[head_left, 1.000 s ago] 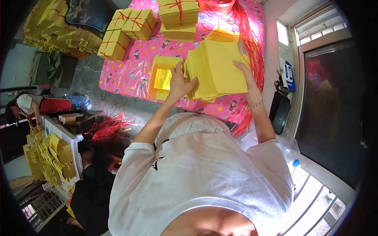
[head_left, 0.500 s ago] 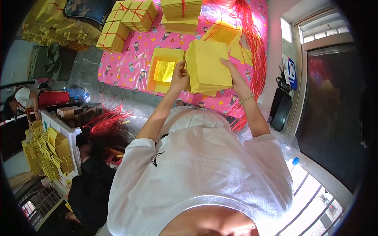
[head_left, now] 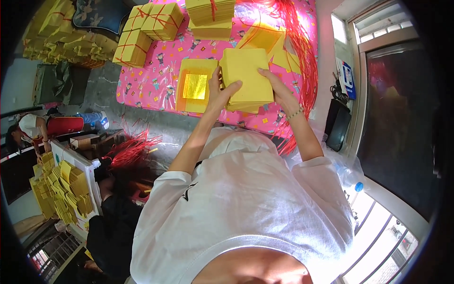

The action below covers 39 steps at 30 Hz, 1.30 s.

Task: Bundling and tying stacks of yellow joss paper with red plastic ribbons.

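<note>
Between both hands is a thick stack of yellow paper sheets [head_left: 248, 75], held above the near part of a pink patterned table cover [head_left: 163, 90]. My left hand [head_left: 220, 92] closes on the stack's left side, its thumb lying over the top sheet. My right hand [head_left: 276, 85] grips the right side, thumb on the upper edge. Just left of the stack lies a yellow sheet with an orange border and a shiny gold square [head_left: 195, 86]. Behind the stack are more orange and yellow sheets [head_left: 265, 38].
Bundles tied with red string [head_left: 163, 21] stand at the back of the table. Long red strings [head_left: 307, 61] hang along its right side. To the left, a person [head_left: 35, 125] is by a white table heaped with yellow paper [head_left: 71, 187]. A window [head_left: 395, 123] is at the right.
My left thumb has come over onto the top sheet, and the left hand now grips the stack's side more fully. The stack's edges look more even. The view has shifted slightly.
</note>
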Available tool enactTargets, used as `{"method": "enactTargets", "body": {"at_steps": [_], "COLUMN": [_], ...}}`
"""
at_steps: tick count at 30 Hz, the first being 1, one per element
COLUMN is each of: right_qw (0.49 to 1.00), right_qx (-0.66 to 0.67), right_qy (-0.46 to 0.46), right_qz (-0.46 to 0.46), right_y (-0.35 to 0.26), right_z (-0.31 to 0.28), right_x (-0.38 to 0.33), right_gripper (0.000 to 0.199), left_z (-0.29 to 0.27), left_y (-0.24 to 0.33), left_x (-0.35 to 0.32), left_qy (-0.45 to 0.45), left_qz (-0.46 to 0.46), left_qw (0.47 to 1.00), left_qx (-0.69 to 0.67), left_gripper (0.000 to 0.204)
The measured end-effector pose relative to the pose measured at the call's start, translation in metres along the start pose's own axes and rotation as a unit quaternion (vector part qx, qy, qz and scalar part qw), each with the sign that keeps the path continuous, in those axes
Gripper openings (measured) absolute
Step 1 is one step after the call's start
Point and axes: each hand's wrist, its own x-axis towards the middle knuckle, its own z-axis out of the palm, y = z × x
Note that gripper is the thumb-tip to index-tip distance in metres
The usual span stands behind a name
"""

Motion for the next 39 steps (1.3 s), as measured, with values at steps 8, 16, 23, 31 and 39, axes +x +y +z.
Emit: {"method": "enactTargets", "body": {"at_steps": [8,16,23,31,39], "right_qw": [0.971,0.986,0.994,0.981,0.988], "right_qx": [-0.234,-0.046,0.051,0.137,0.103], "right_qy": [0.018,0.027,0.030,-0.051,-0.038], "right_qz": [-0.048,-0.159,-0.089,-0.130,-0.109], "right_y": [-0.006,0.035,0.044,0.069,0.058], "right_z": [0.004,-0.010,-0.007,-0.024,-0.002], "right_x": [-0.007,0.010,0.007,0.032,0.025], "right_gripper": [0.058,0.071,0.066,0.061,0.063], "left_z": [-0.008,-0.002,-0.003,0.002,-0.033], "left_y": [-0.013,-0.016,-0.039,-0.048,-0.151], "left_x": [0.002,0.004,0.003,0.014,0.022], "left_qy": [-0.022,0.003,-0.003,-0.003,-0.014], "left_qz": [-0.007,-0.001,0.024,-0.170,0.002], "left_qw": [1.000,0.999,0.989,0.966,1.000], "left_qx": [-0.014,-0.039,-0.146,-0.194,-0.026], "left_gripper": [0.077,0.089,0.080,0.071,0.059]}}
